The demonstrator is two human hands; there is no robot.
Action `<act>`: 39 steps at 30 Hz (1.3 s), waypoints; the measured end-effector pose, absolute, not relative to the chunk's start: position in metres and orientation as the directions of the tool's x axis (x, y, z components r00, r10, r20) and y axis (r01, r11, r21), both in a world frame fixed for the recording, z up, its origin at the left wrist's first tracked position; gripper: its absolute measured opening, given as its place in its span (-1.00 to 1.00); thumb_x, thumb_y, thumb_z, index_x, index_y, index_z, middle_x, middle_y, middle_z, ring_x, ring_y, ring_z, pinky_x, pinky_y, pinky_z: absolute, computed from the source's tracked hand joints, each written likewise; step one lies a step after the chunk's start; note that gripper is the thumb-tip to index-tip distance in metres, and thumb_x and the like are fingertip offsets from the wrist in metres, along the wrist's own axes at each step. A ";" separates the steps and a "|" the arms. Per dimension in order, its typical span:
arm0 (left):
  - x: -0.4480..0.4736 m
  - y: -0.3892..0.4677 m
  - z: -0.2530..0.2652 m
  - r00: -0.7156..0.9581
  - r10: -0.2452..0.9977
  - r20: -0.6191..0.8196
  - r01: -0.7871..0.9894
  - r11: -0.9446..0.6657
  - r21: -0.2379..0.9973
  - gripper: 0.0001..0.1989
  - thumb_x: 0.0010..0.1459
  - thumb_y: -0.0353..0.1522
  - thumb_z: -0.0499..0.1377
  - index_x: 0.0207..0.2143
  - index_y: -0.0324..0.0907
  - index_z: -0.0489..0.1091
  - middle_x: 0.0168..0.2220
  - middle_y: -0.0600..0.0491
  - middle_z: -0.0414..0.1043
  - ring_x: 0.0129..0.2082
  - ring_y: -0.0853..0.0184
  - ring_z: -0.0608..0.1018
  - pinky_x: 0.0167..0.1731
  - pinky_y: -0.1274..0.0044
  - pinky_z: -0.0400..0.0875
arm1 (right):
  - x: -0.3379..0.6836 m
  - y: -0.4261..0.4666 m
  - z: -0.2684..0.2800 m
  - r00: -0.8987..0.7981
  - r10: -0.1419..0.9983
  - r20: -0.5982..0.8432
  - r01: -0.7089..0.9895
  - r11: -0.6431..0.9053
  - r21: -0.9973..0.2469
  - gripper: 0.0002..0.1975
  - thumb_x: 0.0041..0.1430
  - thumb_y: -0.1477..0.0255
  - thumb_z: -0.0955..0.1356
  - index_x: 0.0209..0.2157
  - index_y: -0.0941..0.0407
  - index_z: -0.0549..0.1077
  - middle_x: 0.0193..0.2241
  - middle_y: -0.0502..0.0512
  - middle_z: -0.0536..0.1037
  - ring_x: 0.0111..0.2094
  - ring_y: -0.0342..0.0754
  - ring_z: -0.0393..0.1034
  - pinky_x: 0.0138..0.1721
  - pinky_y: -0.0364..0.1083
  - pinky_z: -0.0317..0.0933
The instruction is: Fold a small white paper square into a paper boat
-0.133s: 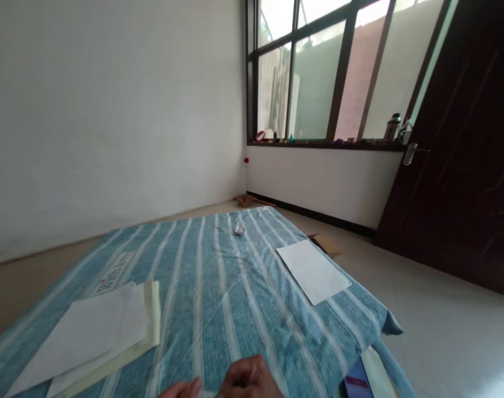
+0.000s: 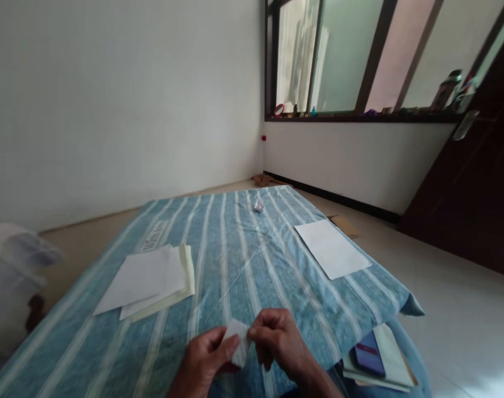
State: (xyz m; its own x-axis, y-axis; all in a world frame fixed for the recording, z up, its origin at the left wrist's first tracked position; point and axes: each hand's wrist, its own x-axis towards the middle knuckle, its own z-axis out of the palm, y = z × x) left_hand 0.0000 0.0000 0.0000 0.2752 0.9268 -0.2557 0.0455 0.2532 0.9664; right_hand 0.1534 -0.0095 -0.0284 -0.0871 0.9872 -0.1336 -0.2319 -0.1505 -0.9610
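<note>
Near the front edge of the cloth-covered table, my left hand point(image 2: 212, 354) grips a small piece of white folded paper point(image 2: 237, 344) between thumb and fingers. My right hand point(image 2: 276, 340) is closed in a pinch at the paper's right edge; its other fingers are curled under. Further left lies a stack of white and pale yellow sheets point(image 2: 147, 282). To the right rests one white sheet point(image 2: 332, 249), flat near the table's side. A small crumpled, folded piece point(image 2: 259, 205) sits towards the far end.
A blue striped cloth point(image 2: 218, 249) covers the table. Below its right front edge, a phone point(image 2: 368, 354) rests on papers or a booklet. Something whitish and translucent point(image 2: 15, 276) stands at the left. Cardboard point(image 2: 345, 225) lies on the floor beyond the right side.
The camera view has tilted down and turned left. Both hands now show more fully, and the white folded paper between them has come into sight. The sheets lie as before.
</note>
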 end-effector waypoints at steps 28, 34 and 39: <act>0.010 -0.006 -0.020 0.286 0.911 -0.298 -0.185 0.357 0.916 -0.71 -0.06 -0.20 0.35 -0.50 -0.29 0.50 -0.58 0.00 0.52 -0.64 0.43 0.45 -0.53 0.59 0.32 | 0.152 -0.019 -0.036 0.128 0.989 -0.068 -0.339 -0.020 -0.940 -0.68 0.03 0.25 0.42 -0.63 0.13 0.33 -0.81 -0.10 0.34 -0.80 -0.26 0.10 -0.75 -0.25 -0.02; 0.018 -0.009 -0.018 0.233 0.939 -0.252 -0.140 0.289 0.947 -0.70 -0.03 -0.23 0.31 -0.62 -0.28 0.44 -0.65 0.01 0.47 -0.69 0.45 0.40 -0.59 0.60 0.25 | 0.150 -0.020 -0.040 0.152 0.985 -0.079 -0.378 -0.016 -0.926 -0.68 0.03 0.23 0.42 -0.60 0.14 0.35 -0.81 -0.09 0.35 -0.80 -0.26 0.09 -0.74 -0.25 -0.04; 0.018 -0.008 -0.017 0.226 0.943 -0.246 -0.112 0.276 0.955 -0.71 -0.03 -0.23 0.31 -0.61 -0.28 0.44 -0.65 0.02 0.47 -0.69 0.44 0.39 -0.60 0.60 0.23 | 0.148 -0.020 -0.041 0.145 0.985 -0.094 -0.405 -0.028 -0.914 -0.68 0.02 0.24 0.43 -0.60 0.14 0.35 -0.81 -0.08 0.36 -0.80 -0.26 0.08 -0.75 -0.24 -0.06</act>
State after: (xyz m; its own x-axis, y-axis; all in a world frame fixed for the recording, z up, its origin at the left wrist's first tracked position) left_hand 0.0177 -0.0083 -0.0169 0.2265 0.9426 -0.2456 -0.1122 0.2757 0.9547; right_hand 0.1482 -0.0204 -0.0411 0.1450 0.9849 -0.0944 -0.4052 -0.0280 -0.9138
